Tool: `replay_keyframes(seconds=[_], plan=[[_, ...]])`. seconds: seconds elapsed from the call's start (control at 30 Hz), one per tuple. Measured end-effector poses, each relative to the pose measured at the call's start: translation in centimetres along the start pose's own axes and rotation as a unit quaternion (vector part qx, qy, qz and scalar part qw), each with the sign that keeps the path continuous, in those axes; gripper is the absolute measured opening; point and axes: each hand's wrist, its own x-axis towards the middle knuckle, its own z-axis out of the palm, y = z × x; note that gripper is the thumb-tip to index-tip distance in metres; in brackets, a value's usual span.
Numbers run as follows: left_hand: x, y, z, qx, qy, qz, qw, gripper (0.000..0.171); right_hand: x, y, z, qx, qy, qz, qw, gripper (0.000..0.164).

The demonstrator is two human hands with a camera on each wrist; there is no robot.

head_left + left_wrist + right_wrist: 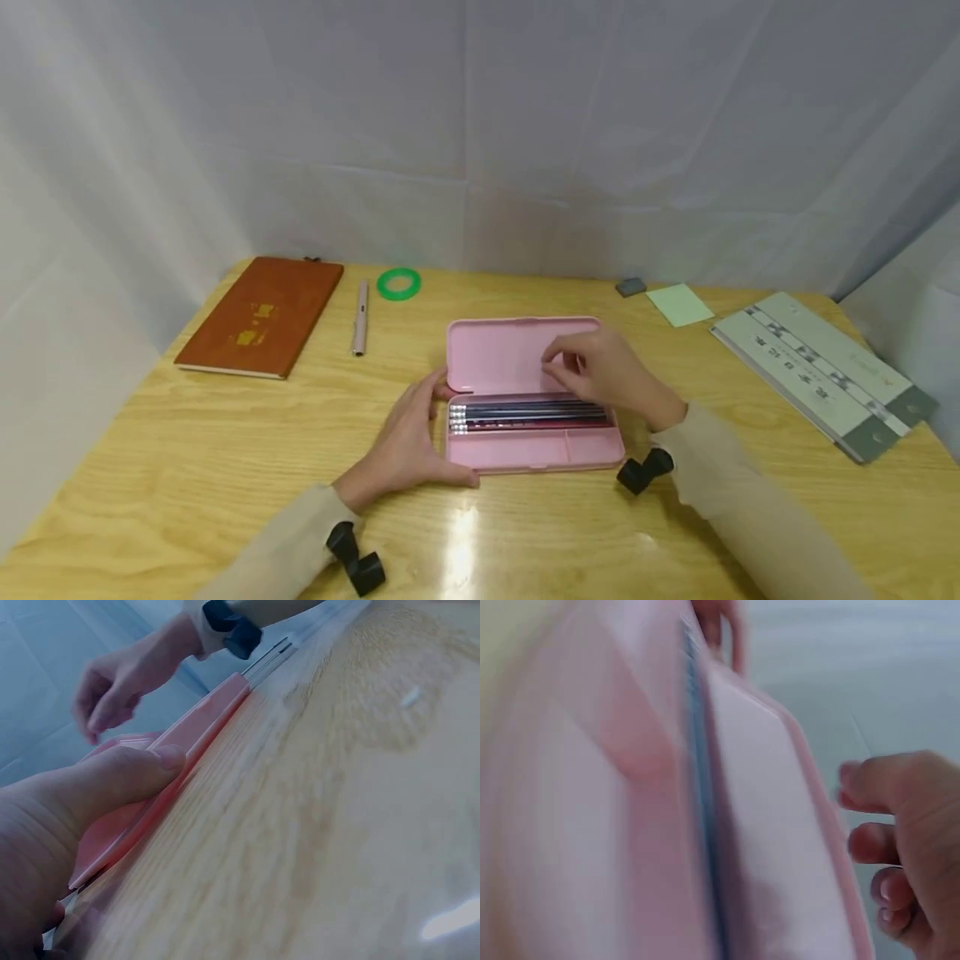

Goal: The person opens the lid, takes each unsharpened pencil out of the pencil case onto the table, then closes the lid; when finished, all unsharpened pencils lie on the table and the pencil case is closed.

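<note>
A pink pencil case (510, 452) lies open on the table, its lid (495, 354) tilted back. Several pencils (525, 414) lie side by side in its long rear compartment, their silver ends at the left. The two front compartments hold nothing. My left hand (405, 442) grips the case's left end, thumb along the front wall and fingers round by the hinge. Over the right part of the lid hovers my right hand (603, 371), fingers loosely bent. Nothing shows between its fingertips (862, 791) in the right wrist view.
At the left lie a brown notebook (262, 317), a pen (361, 318) and a green ring (399, 284). Towards the back right are a dark grey eraser-like block (631, 287) and pale green sticky notes (680, 304). A light green and grey book (817, 371) lies far right. A curtain (465, 142) hangs behind.
</note>
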Motion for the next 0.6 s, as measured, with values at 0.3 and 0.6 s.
replay_keyframes(seconds=[0.3,0.6], plan=[[0.0,0.0,0.0,-0.007,-0.006,-0.009,0.9999,0.138,-2.3,-2.2,1.4,0.024,-0.145,0.044,0.988,0.005],[0.0,0.1,-0.1,0.004,-0.004,-0.002,1.0000,0.139,-2.9,-3.1,2.1,-0.052,-0.111,0.026,0.992,0.005]])
